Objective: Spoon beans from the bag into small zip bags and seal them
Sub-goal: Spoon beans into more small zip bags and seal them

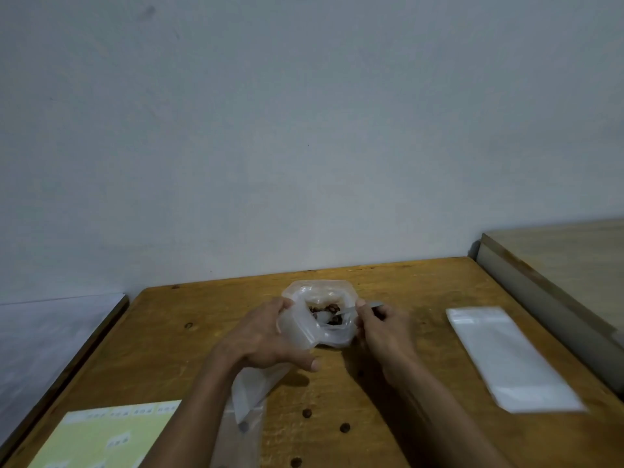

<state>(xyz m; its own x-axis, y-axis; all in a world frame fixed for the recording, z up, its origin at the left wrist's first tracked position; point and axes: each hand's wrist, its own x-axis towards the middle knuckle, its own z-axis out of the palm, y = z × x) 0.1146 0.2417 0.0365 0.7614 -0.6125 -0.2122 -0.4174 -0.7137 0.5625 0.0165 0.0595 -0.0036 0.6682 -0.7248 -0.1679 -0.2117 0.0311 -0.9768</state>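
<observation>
Head view, left to right: left hand grips a small zip bag and the rim of the bean bag at table centre. Right hand holds a spoon dipped among the beans. Scooping appears underway; next, lift a level spoonful into the small bag. Spare zip bags lie well right.

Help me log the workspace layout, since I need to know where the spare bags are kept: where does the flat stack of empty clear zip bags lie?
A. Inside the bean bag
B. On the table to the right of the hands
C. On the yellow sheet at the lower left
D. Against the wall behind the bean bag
B: the stack of empty zip bags lies flat on the wooden table, to the right of the right hand and apart from it.
</observation>
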